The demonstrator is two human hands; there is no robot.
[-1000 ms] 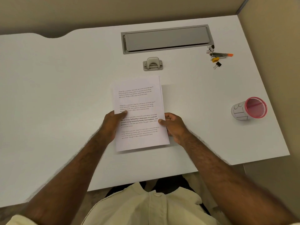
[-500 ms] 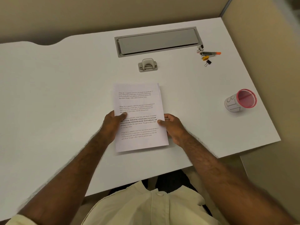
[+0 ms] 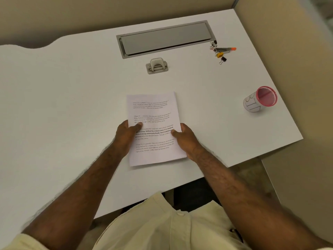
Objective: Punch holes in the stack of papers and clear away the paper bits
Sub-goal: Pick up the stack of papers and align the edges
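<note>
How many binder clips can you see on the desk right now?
2 clear ones: a black binder clip and a yellow binder clip, both near the stapler at the far right. A third may sit behind it, too small to tell.

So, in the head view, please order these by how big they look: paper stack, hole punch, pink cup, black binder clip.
1. paper stack
2. pink cup
3. hole punch, which looks only slightly smaller than the cup and lies farther from the camera, so this order is unsure
4. black binder clip
</note>
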